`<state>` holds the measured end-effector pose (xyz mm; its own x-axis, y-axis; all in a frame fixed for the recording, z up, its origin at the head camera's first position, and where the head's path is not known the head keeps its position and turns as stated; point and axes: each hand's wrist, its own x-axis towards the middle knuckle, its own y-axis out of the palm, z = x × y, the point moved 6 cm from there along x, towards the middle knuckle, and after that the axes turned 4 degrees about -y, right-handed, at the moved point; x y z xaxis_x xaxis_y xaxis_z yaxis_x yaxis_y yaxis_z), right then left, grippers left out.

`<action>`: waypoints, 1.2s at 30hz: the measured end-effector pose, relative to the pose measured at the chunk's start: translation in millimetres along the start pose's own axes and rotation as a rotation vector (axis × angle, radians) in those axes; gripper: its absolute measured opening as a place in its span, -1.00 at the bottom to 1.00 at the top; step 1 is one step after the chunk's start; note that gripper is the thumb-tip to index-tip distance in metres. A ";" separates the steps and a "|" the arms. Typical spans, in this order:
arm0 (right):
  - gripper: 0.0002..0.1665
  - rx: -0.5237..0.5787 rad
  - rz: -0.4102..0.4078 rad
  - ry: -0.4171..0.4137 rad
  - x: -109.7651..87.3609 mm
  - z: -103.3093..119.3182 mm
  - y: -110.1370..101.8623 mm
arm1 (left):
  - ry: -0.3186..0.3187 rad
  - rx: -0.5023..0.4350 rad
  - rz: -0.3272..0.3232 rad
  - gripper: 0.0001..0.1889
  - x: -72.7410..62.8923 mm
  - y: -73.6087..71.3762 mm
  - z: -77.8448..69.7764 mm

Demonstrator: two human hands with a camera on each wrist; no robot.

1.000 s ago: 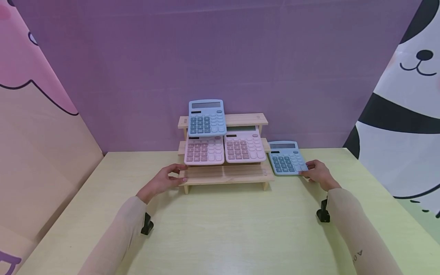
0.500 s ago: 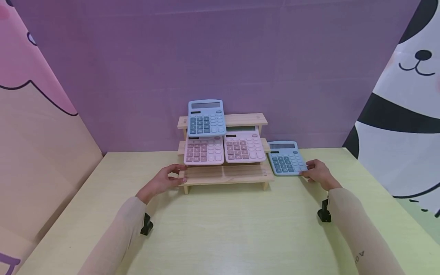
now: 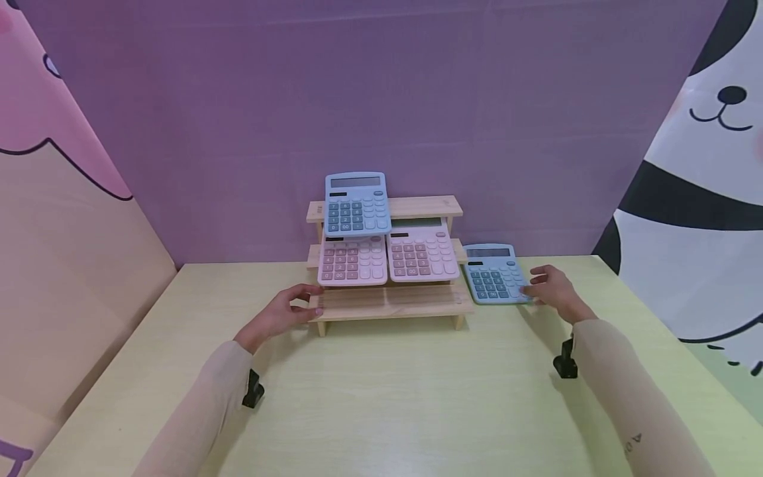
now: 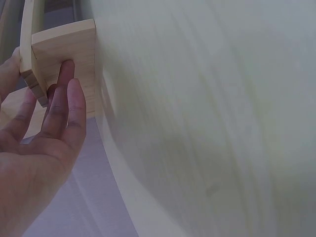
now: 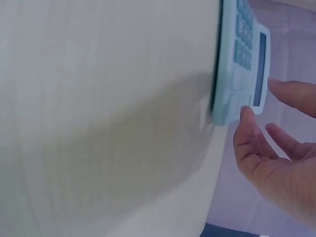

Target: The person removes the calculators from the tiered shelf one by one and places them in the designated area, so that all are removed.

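Observation:
A three-step wooden shelf rack [image 3: 387, 310] stands at the back of the table. My left hand [image 3: 280, 316] holds the left end of its lowest step, thumb on top and fingers underneath, as the left wrist view shows on the plank [image 4: 64, 42]. On the top step leans a blue calculator [image 3: 357, 207]. Below it are two pink calculators, one on the left [image 3: 353, 262] and one on the right [image 3: 422, 252], on the middle step. A second blue calculator [image 3: 493, 278] lies on the table right of the rack. My right hand [image 3: 554, 291] hovers at its right edge, fingers loosely spread.
The pale wooden table [image 3: 381, 397] reaches back to a purple cloth backdrop [image 3: 381, 99]. A panda-print panel [image 3: 685, 199] borders the right side, and a pink and beige panel [image 3: 77, 232] the left.
My right hand has let go of the blue calculator on the table and risen slightly off its edge. My left hand has kept its hold on the rack.

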<state>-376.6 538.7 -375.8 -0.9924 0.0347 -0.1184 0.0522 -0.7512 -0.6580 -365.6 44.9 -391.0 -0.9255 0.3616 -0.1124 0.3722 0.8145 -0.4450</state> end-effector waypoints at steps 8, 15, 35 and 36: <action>-0.23 -0.029 -0.030 -0.093 2.2 22.5 2.4 | -0.012 0.000 -0.009 -0.47 0.9 -0.7 0.3; -0.30 -0.024 -0.059 -0.179 -1.2 44.5 9.6 | 0.001 0.002 -0.005 -0.45 0.3 -1.2 0.6; -0.40 0.009 -0.030 -0.292 -11.6 98.6 25.6 | -0.009 -0.005 -0.003 -0.44 2.1 -1.2 2.9; -0.41 0.005 -0.030 -0.299 -11.7 101.8 26.0 | -0.008 -0.008 -0.005 -0.44 2.1 -1.3 2.5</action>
<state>-375.0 451.6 -315.8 -0.9825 -0.1376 0.1258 0.0220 -0.7559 -0.6544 -368.2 43.4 -392.9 -0.9278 0.3541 -0.1177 0.3685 0.8197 -0.4386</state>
